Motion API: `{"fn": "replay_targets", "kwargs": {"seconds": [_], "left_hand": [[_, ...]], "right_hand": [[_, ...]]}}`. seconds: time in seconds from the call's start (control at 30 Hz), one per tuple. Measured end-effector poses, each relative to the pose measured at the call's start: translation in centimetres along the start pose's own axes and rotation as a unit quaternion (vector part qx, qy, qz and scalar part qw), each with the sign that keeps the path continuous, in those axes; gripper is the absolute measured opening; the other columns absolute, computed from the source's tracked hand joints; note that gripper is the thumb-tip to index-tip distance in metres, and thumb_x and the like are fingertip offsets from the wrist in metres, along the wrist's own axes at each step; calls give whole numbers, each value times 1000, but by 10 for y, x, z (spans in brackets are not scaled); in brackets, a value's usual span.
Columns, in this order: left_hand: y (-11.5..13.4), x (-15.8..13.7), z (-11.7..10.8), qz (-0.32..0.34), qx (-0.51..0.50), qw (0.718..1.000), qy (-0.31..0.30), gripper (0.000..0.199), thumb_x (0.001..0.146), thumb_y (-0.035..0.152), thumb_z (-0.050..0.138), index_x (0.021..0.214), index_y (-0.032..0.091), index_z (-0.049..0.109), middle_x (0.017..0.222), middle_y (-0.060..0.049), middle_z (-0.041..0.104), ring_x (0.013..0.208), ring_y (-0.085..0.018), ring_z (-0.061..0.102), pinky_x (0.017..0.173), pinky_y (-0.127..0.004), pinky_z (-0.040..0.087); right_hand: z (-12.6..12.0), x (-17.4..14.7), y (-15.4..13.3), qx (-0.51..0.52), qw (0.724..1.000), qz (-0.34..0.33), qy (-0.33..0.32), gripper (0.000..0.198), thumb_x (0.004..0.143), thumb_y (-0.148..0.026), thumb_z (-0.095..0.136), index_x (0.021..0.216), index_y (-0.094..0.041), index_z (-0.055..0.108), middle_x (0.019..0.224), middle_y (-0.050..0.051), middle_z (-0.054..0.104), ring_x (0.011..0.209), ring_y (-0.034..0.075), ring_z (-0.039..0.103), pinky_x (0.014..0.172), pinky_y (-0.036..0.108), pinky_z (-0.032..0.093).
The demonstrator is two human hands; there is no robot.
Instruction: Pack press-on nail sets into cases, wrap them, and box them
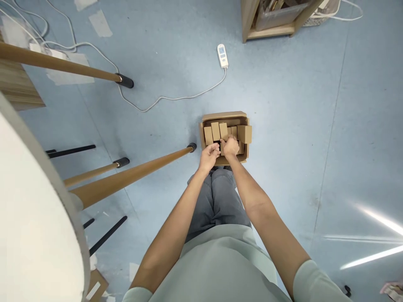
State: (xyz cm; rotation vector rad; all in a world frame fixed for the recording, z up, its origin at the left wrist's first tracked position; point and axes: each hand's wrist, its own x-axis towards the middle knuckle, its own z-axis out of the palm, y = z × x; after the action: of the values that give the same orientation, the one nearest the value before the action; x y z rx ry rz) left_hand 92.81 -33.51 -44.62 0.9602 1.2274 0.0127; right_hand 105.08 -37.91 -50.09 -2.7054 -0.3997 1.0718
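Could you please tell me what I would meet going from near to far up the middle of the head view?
Pale green shirt → dark grey trousers → open cardboard box holding small brown boxes → white corded device.

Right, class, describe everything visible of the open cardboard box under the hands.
The open cardboard box is plain brown, roughly rectangular and open at the top. It sits upright on the blue floor, just ahead of the person's legs. Inside are several small brown cartons; one at the right overlaps the rim in this view. The right hand is down at the cartons, the left hand over the near left part. Whether either hand touches the box cannot be told.
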Motion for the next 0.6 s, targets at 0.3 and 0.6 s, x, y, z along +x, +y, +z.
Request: {"fn": "replay_targets", "kwargs": {"seconds": [0.3,0.6], "left_hand": [[46,-81,11,-5,-1,1000,15,39,94,36,74,128,19,71,140,-14,72,104,-22,76,93,-37,61],[112,-218,28,23,8,1000,-6,47,86,47,81,122,18,74,131,-16,76,99,-24,77,91,-41,63]], "right_hand": [[-74,-63,4,6,1000,-6,-1,31,96,-33,73,124,-21,72,118,19,78,107,31,76,94,44,56],[-194,-199,9,41,998,-38,3,38,96,-38,72,130,-21,74,130,16,77,119,29,72,102,36,53]]}}
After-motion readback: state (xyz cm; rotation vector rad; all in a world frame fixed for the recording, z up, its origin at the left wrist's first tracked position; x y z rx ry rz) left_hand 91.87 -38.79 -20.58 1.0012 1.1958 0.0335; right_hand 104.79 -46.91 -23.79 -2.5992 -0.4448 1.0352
